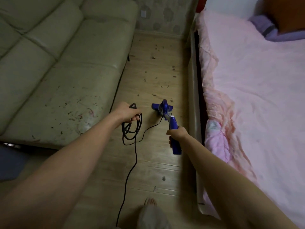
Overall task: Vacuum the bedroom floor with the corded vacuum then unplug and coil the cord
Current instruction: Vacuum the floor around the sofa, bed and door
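- head view, centre of frame: the blue plastic stick vacuum (166,116) stands on the pale wood-plank floor (156,164), its flat nozzle head (162,107) down on the boards in the narrow lane between sofa and bed.
- head view, right of centre: the right hand (176,133) grips the vacuum's handle, fingers curled round it.
- head view, left of centre: the left hand (129,114) holds several gathered loops of the black rubber power cord (132,129), fingers curled round the bundle; one strand runs to the vacuum body, another trails to the lower edge of the frame past a bare foot (150,202).
- head view, upper centre: dark scattered debris (173,68) lies on the boards ahead of the nozzle, so vacuuming looks unfinished.
- head view, left and right: a worn pale-green leather sofa (57,71) and a pink-sheeted bed (255,96) flank the lane.
- risks, as judged: the trailing strand near the foot could snag or trip; the slack strand beside the nozzle could be run over or sucked in; a taut pull could yank the plug, which is out of view.
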Demonstrator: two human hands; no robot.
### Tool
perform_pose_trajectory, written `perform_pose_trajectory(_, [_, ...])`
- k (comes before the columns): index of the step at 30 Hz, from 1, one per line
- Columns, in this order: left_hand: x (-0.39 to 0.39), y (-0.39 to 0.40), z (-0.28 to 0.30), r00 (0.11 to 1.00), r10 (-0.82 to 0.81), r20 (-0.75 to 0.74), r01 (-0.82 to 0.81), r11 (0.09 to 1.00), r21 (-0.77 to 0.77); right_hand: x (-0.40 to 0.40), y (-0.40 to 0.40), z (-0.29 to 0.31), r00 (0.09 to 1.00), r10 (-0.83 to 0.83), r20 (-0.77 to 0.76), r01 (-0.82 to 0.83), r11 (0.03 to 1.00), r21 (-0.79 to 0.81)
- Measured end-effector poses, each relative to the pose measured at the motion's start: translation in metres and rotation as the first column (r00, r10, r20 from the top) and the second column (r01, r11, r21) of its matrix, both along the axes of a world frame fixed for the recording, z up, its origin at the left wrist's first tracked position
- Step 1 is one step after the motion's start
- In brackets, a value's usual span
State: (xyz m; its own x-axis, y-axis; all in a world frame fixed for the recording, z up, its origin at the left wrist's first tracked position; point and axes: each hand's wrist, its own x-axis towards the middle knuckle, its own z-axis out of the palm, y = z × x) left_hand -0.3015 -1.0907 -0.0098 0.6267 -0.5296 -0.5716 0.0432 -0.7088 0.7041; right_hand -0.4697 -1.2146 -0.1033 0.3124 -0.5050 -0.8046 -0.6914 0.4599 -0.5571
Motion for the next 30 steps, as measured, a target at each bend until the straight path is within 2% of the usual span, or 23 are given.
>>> perform_pose_trajectory(7, [0.0,-0.025,-0.014,1.0,-0.015,0.013,0.014,0.998,0.06,0.008,-0.045,-0.01,0.999,0.037,0.001,-0.037,0.999,0.007])
perform_pose_trajectory(16, [-0.006,-0.029,-0.01,0.998,-0.059,-0.01,0.059,0.997,0.04,-0.012,-0.039,-0.014,0.996,0.076,-0.041,-0.076,0.997,0.014])
perform_pose_trajectory(26, [-0.017,0.015,0.009,0.992,-0.129,-0.01,0.129,0.992,0.012,-0.041,0.023,0.018,0.991,0.102,-0.086,-0.101,0.995,0.016])
perform_pose_trajectory(30, [-0.023,0.056,0.025,0.984,-0.177,0.013,0.177,0.984,-0.029,-0.058,0.073,0.041,0.992,0.077,-0.096,-0.076,0.997,0.006])
